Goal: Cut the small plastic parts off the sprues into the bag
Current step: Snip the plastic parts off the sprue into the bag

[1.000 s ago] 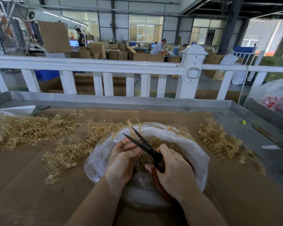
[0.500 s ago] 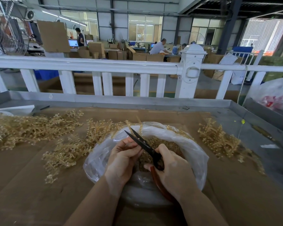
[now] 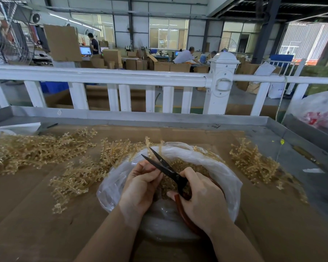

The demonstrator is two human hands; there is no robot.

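Note:
A clear plastic bag (image 3: 229, 178) lies open on the cardboard-covered table, with several small amber plastic parts (image 3: 180, 165) inside. My right hand (image 3: 203, 197) grips black scissors (image 3: 163, 165) with red-brown handles over the bag, blades parted and pointing up to the left. My left hand (image 3: 140, 184) is curled just left of the blades and pinches something small that its fingers hide. Amber sprues (image 3: 80, 176) lie in loose heaps left of the bag.
More sprues are piled at the far left (image 3: 27, 150) and to the right of the bag (image 3: 254, 165). A white railing (image 3: 121, 78) runs behind the table's metal rim (image 3: 159, 118). A full plastic sack (image 3: 318, 112) stands at the right edge.
The scissor blades have stayed parted and shifted slightly with the right hand. Both hands remain over the bag.

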